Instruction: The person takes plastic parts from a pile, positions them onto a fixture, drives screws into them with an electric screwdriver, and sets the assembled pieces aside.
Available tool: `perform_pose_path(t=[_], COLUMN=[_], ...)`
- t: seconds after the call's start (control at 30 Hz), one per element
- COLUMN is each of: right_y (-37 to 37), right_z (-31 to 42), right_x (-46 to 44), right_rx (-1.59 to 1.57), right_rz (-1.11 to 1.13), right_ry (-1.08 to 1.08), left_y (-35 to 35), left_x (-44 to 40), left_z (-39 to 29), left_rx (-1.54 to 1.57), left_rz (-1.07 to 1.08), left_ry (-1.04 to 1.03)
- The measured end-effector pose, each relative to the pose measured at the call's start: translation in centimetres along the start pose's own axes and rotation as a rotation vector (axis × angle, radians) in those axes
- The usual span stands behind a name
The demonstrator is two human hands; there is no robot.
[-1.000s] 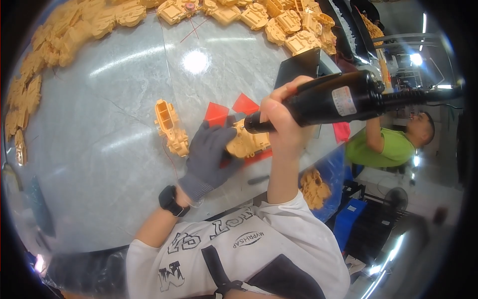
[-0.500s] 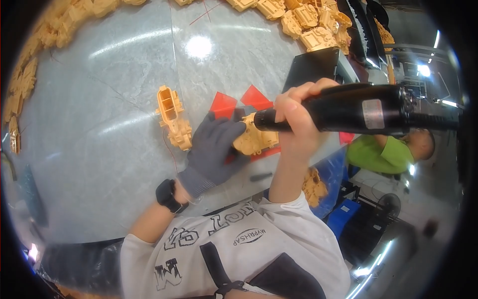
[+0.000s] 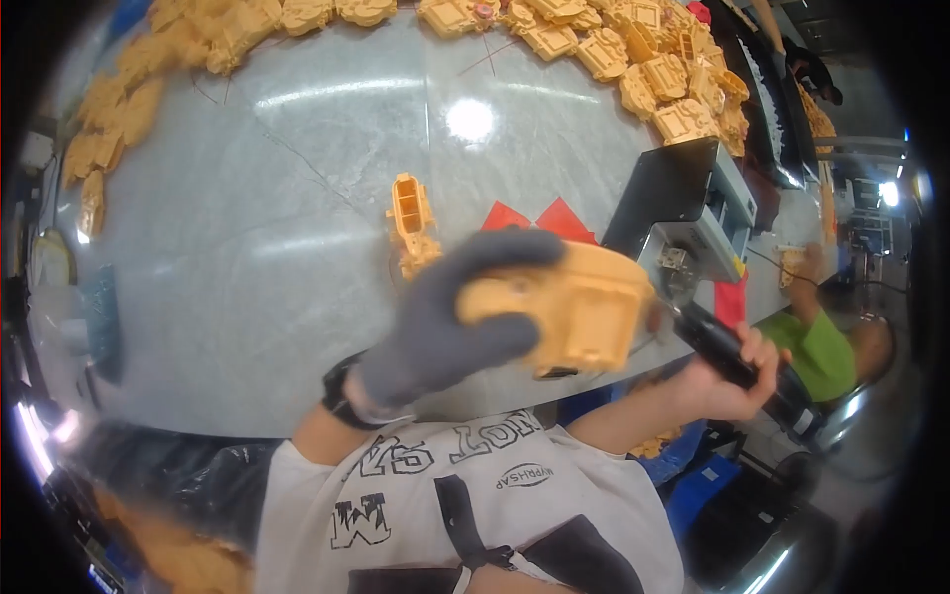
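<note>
My left hand [image 3: 426, 332], in a grey glove, grips a yellow-orange plastic housing [image 3: 589, 307] raised above the table, thumb and fingers on either side of its left end. The housing is blurred by motion. My bare right hand [image 3: 737, 384] is wrapped round a black powered screwdriver [image 3: 714, 339], which slants with its front end up and left. That front end points at the metal front of a black and grey box-shaped device [image 3: 638, 203]; whether it touches cannot be made out. A second housing [image 3: 411, 220] lies on the table beyond my left hand.
Red pieces [image 3: 566, 220] lie on the grey tabletop [image 3: 297, 267] behind the held housing. Many similar housings [image 3: 683, 94] are heaped along the far edge and far left. A person in a green shirt [image 3: 816, 351] is at the right.
My left hand has lifted and turned the housing off the red-marked spot. My right hand has swung the screwdriver right and down, away from the housing towards the device. The view has shifted.
</note>
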State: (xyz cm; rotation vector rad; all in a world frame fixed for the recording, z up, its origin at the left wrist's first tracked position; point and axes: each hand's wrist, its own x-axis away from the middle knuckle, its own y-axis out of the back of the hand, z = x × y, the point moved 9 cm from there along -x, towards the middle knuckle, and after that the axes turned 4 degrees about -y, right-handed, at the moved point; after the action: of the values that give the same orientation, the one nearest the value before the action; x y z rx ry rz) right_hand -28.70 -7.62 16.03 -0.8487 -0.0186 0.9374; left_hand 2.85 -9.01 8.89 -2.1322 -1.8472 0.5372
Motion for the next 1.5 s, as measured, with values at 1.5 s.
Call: perform_pose_path(t=[1.5], right_y=[4.4], right_z=[-1.8], right_x=[2.4], right_rx=[0.106], right_rz=[-0.146], right_ry=[-0.156], left_y=[-5.6], left_x=[-4.4], left_z=[7.0], left_rx=[-1.111], left_rz=[0.536], left_ry=[-0.265])
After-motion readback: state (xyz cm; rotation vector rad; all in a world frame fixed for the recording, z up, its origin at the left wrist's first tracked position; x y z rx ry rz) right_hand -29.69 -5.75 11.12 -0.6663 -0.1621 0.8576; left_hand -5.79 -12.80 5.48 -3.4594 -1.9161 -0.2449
